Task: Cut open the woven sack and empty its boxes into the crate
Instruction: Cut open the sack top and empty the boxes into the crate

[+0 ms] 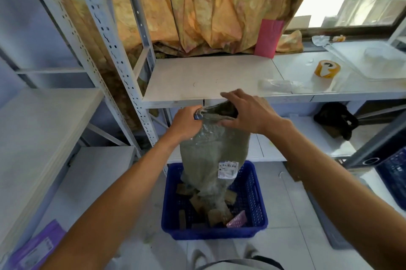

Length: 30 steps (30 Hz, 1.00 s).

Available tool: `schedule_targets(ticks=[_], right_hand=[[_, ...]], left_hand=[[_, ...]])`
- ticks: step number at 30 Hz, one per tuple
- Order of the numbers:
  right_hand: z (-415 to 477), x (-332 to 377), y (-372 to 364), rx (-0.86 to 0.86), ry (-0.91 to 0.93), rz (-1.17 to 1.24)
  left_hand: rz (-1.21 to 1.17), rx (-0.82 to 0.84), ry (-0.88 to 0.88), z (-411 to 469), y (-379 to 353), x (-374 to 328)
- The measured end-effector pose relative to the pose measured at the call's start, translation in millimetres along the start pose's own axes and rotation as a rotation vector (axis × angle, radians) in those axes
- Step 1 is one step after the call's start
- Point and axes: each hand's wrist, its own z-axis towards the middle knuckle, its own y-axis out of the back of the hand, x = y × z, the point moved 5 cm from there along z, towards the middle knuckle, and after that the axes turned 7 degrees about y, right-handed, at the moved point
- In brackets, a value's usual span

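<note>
Head view: both hands (186,123) hold sack (214,153) over crate (260,221).

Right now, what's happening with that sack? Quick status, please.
Left hand and right hand grip the upturned sack. Boxes spilling into blue crate. Nothing blocking.

Grey-green woven sack (214,153) upended (label showing), brown boxes (198,202) seemingly spilling into blue crate (260,206)
</note>
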Motion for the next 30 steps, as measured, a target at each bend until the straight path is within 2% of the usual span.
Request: schedule_targets(ticks=[2, 8, 17, 21, 23, 25, 27, 30], right_hand=[[-4, -4, -11, 0.074, -0.012, -0.050], [-25, -9, -15, 0.122, -0.059, -0.043], [-61, -4, -15, 0.184, -0.202, 0.396], [-79, 3, -18, 0.157, -0.250, 0.581], [-88, 9, -23, 0.142, -0.296, 0.729], [-98, 15, -27, 0.099, -0.362, 0.911], [-106, 23, -31, 0.037, -0.446, 1.064], [-114, 35, -34, -0.053, -0.593, 1.345]], left_hand=[[0.035, 0.032, -0.042, -5, 1, 0], [0.093, 0.087, -0.027, -25, 2, 1], [0.169, 0.083, -0.027, -79, -2, -34], [0.405, -0.096, -0.014, -106, -10, -39], [0.441, -0.164, 0.041, -119, -11, -41], [0.357, -0.136, 0.136, -129, -14, -37], [0.166, -0.067, 0.234, -137, -18, -34], [-0.073, 0.008, 0.267, -147, -26, -43]])
